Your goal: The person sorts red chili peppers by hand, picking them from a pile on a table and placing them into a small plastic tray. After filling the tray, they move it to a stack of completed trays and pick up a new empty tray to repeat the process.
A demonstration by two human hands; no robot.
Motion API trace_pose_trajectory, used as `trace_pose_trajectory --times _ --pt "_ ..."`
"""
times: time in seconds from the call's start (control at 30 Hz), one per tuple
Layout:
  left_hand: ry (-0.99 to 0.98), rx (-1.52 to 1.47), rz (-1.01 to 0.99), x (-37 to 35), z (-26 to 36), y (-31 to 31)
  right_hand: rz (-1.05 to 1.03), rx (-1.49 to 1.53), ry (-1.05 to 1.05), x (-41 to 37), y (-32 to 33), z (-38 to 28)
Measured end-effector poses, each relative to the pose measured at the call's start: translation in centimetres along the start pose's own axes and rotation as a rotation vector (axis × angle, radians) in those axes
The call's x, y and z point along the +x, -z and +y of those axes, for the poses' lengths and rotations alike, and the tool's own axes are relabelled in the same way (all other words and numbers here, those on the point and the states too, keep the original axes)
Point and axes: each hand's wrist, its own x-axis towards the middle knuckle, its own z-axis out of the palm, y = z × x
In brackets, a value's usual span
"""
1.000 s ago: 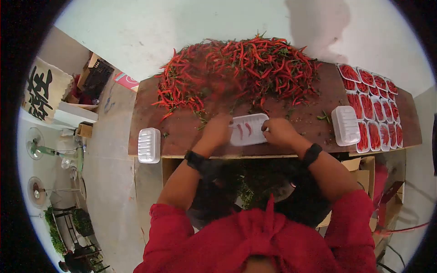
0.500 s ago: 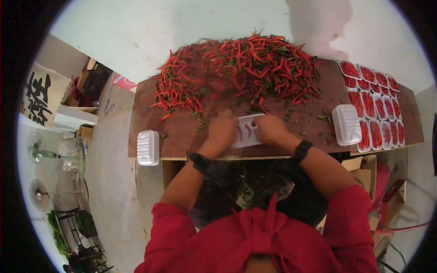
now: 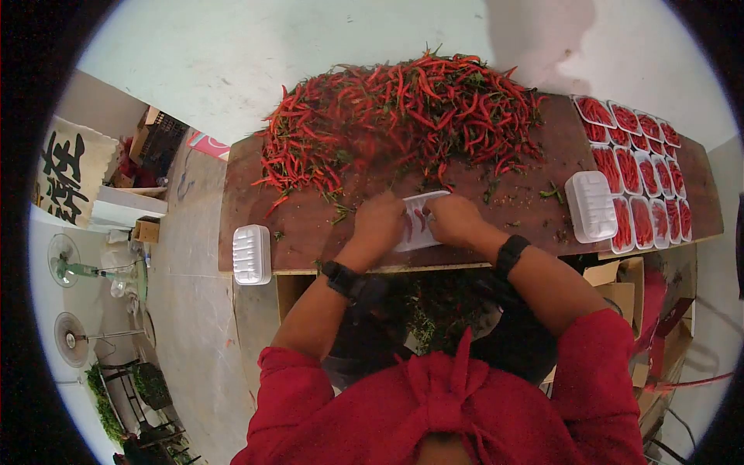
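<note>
A white foam tray (image 3: pixel 417 232) with two or three red chilies in it lies near the front edge of the brown wooden table (image 3: pixel 306 225). My left hand (image 3: pixel 377 221) lies over the tray's left edge with its fingers curled onto it. My right hand (image 3: pixel 453 219) covers the tray's right edge, back up, and its fingertips are hidden. Both wrists carry black bands. Just behind the hands spreads a big pile of red chilies (image 3: pixel 403 116) with green stems.
An upturned empty foam tray (image 3: pixel 253 254) sits at the table's front left and another (image 3: pixel 590 205) at the right. Rows of chili-filled trays (image 3: pixel 643 182) cover the right end. Cardboard boxes (image 3: pixel 620 291) stand under the table; fans (image 3: pixel 66 256) on the floor at left.
Both hands have drawn closer together over the tray, so less of it shows. The view has shifted slightly.
</note>
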Motion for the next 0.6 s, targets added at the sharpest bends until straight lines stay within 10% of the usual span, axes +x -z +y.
trace_pose_trajectory --times 0.6 --pt "-0.020 -0.040 -0.013 0.05 0.52 0.34 -0.082 -0.018 -0.022 0.19 -0.02 -0.12"
